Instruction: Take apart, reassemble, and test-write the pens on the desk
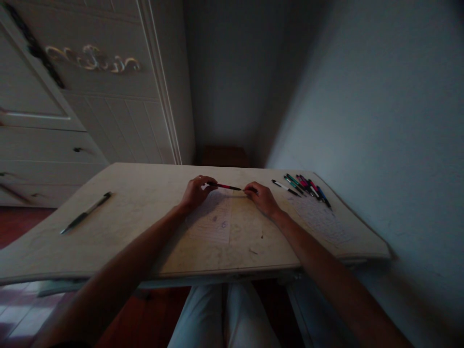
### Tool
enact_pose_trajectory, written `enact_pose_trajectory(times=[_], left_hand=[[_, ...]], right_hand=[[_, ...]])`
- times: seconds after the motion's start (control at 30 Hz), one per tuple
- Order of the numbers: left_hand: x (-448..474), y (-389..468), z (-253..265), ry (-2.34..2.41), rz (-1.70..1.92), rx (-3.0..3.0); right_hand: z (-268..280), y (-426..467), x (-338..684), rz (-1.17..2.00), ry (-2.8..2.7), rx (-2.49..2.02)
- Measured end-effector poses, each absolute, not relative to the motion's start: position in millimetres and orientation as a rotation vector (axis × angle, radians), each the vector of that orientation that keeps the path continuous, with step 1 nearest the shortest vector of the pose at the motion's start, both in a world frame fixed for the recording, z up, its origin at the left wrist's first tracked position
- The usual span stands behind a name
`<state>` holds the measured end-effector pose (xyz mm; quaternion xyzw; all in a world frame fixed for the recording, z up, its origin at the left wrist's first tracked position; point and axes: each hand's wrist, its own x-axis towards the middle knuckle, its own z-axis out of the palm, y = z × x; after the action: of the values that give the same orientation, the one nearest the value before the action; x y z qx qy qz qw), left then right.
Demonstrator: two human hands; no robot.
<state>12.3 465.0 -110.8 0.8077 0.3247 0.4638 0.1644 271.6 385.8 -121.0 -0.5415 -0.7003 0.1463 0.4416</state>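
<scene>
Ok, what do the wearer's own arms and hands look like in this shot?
Both hands ungloved, forearms bare. Left hand: what looks like a thin, shiny ring on one finger. Right hand: no ring or bracelet visible. Dark edge by the left arm at the frame bottom, maybe a sleeve; can't tell. No cables or markings seen.

Black-and-red pen (225, 186); mottled cream tabletop (145, 193)

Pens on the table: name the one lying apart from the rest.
The lone pen on the left of the table; the other loose pens lie grouped at right, and the left hand holds the red-and-black pen.
</scene>
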Motion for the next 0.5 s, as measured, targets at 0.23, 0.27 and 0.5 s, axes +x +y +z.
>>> enact_pose_trajectory(times=[0.23,0.27,0.5], left_hand=[[11.5,462.7,-107.8,0.933,1.292,2.274],[11.2,462.4,-107.6,0.933,1.292,2.268],[11.5,461.8,-107.7,0.957,1.269,2.268]], right_hand=[[-119.5,384.1,270.7,0.376,-1.708,-1.309],[-119.3,384.0,270.3,0.382,-1.704,-1.299],[-115.0,381.9,267.5,0.384,-1.667,-1.289]])
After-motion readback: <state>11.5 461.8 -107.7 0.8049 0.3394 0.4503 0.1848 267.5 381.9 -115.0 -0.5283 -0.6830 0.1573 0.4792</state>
